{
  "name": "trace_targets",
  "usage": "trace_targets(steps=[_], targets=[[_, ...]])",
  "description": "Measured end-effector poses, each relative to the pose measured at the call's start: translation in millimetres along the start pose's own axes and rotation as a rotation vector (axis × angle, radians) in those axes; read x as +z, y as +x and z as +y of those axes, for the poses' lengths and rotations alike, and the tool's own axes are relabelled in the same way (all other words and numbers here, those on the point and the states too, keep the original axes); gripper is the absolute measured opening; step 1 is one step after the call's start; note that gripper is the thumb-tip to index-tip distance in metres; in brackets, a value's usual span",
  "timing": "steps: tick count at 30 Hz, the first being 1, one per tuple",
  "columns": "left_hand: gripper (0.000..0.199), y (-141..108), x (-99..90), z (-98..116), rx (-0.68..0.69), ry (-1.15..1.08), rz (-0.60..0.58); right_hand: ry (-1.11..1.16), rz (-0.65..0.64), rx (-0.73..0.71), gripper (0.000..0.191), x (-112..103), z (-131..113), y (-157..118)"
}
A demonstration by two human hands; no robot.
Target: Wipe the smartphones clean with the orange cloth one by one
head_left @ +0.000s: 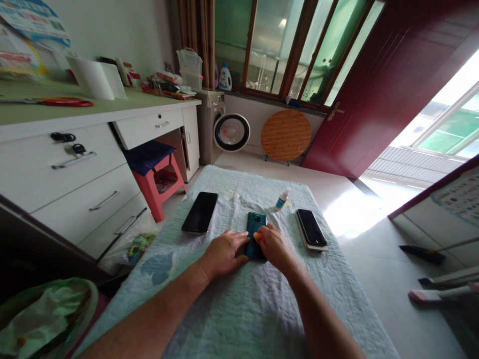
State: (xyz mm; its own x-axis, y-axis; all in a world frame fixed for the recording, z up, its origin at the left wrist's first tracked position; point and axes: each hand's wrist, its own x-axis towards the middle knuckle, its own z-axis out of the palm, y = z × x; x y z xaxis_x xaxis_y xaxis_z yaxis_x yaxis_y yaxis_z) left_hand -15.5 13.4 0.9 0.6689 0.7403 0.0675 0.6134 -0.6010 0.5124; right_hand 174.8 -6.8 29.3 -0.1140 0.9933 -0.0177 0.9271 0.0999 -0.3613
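One camera sits up on the person's head and looks ahead and down, over the left arm [160, 309] and the right arm [314, 299], which come in from the bottom of the view. It is near enough that the table [232, 319] fills much of the low middle, with the green phone [257, 222] close to the center. The view is very wide, so it also takes in the white drawers [108, 184] on the left, the window [273, 47] far ahead and the red door [359, 94] on the right.
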Motion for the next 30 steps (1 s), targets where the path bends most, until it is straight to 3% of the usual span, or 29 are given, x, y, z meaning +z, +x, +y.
trace_targets(steps=[6, 12, 15, 19, 23, 30], targets=[[0.050, -0.4, -3.8, 3.5, 0.017, -0.049, 0.004, -0.025, 0.052, -0.021, 0.023, 12.1, -4.5, 4.2], [0.058, -1.3, -2.8, 4.6, -0.093, -0.040, 0.011, -0.011, 0.014, -0.080, 0.021, 14.4, -12.2, -1.4], [0.068, -1.2, -0.2, 3.1, -0.087, -0.056, 0.018, 0.018, -0.026, -0.140, 0.018, 9.7, -18.5, -6.9], [0.066, -1.5, -0.2, 3.5, -0.083, -0.078, 0.010, 0.097, -0.105, -0.200, 0.011, 4.3, -23.0, -11.5], [0.064, -1.9, -1.1, 4.3, -0.094, -0.065, 0.010, 0.128, -0.115, -0.190, 0.016, 1.7, -18.5, -9.6], [0.063, -0.2, -1.5, 4.5, -0.097, -0.004, 0.002, 0.071, -0.002, -0.095, 0.017, 1.0, 5.1, 3.3]])
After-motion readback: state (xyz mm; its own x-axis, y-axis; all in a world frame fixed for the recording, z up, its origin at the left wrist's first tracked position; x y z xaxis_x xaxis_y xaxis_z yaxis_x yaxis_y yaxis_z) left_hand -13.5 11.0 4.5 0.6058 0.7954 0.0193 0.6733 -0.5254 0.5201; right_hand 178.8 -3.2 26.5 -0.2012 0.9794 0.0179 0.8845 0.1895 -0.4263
